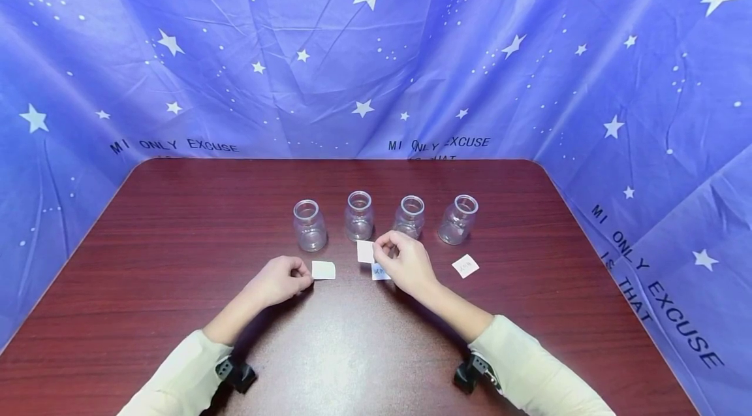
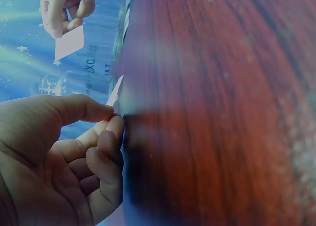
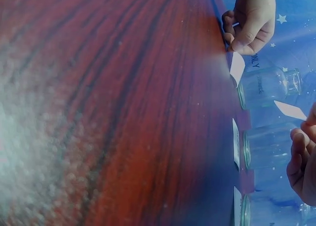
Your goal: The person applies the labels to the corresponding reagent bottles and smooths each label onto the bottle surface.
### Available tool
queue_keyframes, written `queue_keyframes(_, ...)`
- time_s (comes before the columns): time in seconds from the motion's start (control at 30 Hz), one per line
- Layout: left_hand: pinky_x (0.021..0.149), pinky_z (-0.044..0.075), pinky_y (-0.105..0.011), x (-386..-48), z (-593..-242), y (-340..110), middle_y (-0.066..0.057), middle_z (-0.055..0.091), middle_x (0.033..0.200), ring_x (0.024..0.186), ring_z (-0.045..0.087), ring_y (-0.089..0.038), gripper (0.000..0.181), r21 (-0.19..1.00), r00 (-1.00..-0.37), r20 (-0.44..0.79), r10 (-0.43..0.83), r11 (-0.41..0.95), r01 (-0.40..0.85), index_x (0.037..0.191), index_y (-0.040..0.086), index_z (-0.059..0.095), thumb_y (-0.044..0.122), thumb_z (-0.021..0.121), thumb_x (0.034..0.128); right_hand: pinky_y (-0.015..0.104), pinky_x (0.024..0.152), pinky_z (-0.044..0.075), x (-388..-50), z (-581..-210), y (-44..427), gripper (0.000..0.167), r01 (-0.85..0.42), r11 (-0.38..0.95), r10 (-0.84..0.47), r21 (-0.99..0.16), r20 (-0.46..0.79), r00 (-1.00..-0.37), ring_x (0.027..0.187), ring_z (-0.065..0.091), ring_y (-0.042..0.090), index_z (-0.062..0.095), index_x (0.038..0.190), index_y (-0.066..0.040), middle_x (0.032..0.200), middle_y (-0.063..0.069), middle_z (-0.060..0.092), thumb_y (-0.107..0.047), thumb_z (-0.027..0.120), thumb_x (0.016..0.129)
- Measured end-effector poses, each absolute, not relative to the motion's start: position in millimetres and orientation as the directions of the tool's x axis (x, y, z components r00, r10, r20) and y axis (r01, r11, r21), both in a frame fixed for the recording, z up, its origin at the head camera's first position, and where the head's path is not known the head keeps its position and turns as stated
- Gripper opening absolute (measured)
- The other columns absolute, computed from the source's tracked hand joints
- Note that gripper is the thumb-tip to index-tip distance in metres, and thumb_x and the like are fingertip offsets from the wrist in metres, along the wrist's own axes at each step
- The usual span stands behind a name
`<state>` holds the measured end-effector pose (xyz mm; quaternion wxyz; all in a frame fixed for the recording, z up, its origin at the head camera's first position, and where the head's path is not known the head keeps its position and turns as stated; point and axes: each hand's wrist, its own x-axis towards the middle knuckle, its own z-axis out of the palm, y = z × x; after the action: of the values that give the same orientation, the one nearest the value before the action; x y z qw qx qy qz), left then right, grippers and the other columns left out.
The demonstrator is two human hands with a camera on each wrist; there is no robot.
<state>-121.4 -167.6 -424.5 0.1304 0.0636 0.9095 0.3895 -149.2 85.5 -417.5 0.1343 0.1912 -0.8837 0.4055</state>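
Note:
My left hand (image 1: 283, 279) pinches the edge of a small white paper slip (image 1: 324, 270), low at the table surface. Between thumb and fingertips, my right hand (image 1: 409, 264) pinches another white slip (image 1: 365, 251), raised above the table in the left wrist view. Just under it lies a slip with dark handwriting (image 1: 380, 272), partly covered by the right hand. One more written slip (image 1: 465, 266) lies farther right, turned at an angle. Behind the hands stand several open glass jars: a left one (image 1: 310, 232), a second (image 1: 360, 220), a third (image 1: 411, 210) partly hidden by the right hand, and a right one (image 1: 457, 225).
The dark red wooden table (image 1: 200, 220) has rounded far corners. A blue curtain (image 1: 329, 89) with white stars and printed words hangs behind it and on both sides. A black wrist camera (image 1: 236, 373) sits on the left sleeve, and another (image 1: 472, 370) on the right.

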Motion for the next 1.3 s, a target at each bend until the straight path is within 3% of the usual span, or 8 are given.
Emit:
queue_keyframes(0.3, 0.05, 0.044, -0.023, -119.5, -421.9, -170.0, -0.001, 0.06, 0.062, 0.054, 0.054, -0.009, 0.01, 0.738, -0.957, -0.21, 0.199, 0.674, -0.022, 0.078, 0.007, 0.064, 0.016, 0.064, 0.0821, 0.017, 0.055, 0.041, -148.0, -419.6, 83.7, 0.007, -0.439, 0.606, -0.238, -0.664, 0.375, -0.896, 0.059, 0.047, 0.002, 0.064, 0.075, -0.018, 0.066, -0.008, 0.055, -0.014, 0.061, 0.081)
queue_keyframes(0.63, 0.055, 0.043, -0.022, -121.7, -424.0, -166.0, 0.001, 0.061, 0.067, 0.055, 0.053, -0.008, 0.007, 0.778, -0.973, -0.128, 0.194, 0.627, 0.023, 0.081, 0.009, 0.064, 0.016, 0.063, 0.0834, 0.017, 0.052, 0.04, -144.9, -421.0, 80.3, 0.007, -0.445, 0.609, -0.254, -0.656, 0.37, -0.894, 0.058, 0.046, 0.002, 0.064, 0.077, -0.019, 0.066, -0.009, 0.055, -0.017, 0.062, 0.082)
queue_keyframes(1.07, 0.05, 0.051, -0.033, -124.6, -421.5, -151.0, -0.017, 0.066, 0.078, 0.054, 0.062, -0.02, 0.015, 0.901, -0.964, -0.091, 0.249, 0.433, 0.027, 0.094, 0.001, 0.064, 0.014, 0.064, 0.0859, 0.017, 0.057, 0.04, -144.3, -423.3, 73.1, 0.007, -0.467, 0.627, -0.278, -0.624, 0.381, -0.882, 0.061, 0.051, 0.006, 0.064, 0.076, -0.019, 0.065, -0.011, 0.055, -0.017, 0.062, 0.081)
queue_keyframes(1.3, 0.059, 0.047, -0.022, -128.2, -423.7, -140.1, -0.014, 0.068, 0.079, 0.06, 0.062, -0.018, 0.015, 0.895, -0.967, -0.025, 0.254, 0.436, 0.091, 0.094, 0.004, 0.066, 0.017, 0.065, 0.0853, 0.016, 0.056, 0.039, -142.6, -422.4, 70.2, 0.007, -0.481, 0.643, -0.29, -0.597, 0.391, -0.874, 0.061, 0.047, 0.001, 0.063, 0.076, -0.02, 0.065, -0.011, 0.054, -0.018, 0.062, 0.082)
